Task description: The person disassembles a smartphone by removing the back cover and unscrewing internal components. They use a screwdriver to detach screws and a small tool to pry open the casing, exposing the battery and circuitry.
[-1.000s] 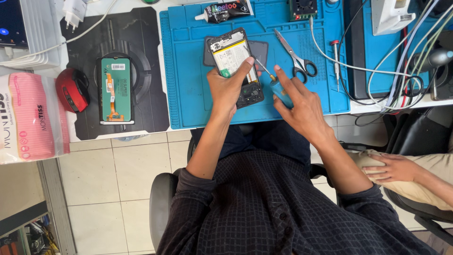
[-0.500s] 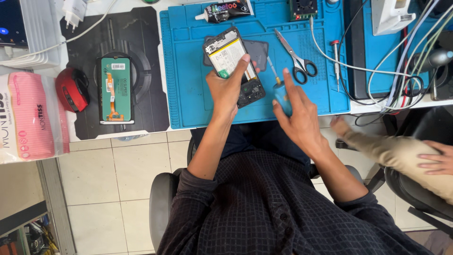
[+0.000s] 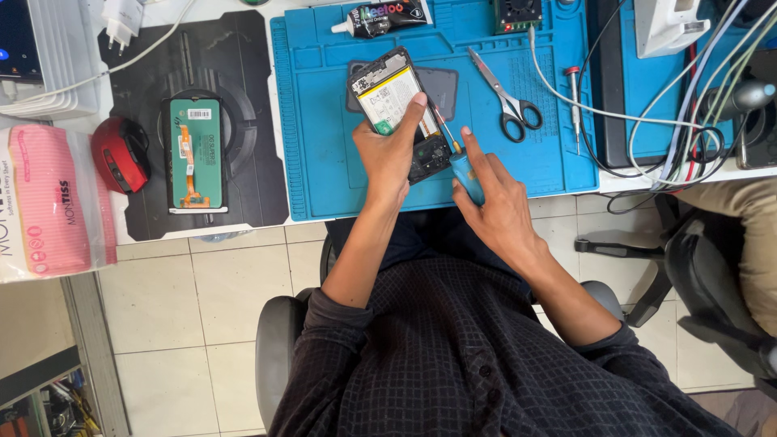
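My left hand grips an opened phone with its back cover off, battery and boards showing, tilted above the blue work mat. My right hand holds a blue-handled screwdriver whose thin tip reaches the phone's right edge near my left thumb. A dark grey back cover lies flat on the mat under the phone.
Scissors, a second screwdriver and a glue tube lie on the mat. A green-backed display panel rests on a black mat at the left, beside a red mouse and pink packet. Cables tangle at right; another person's leg is nearby.
My right hand, empty with fingers spread before, has picked up the blue screwdriver and brought its tip to the phone. The other person's arm at the right has withdrawn.
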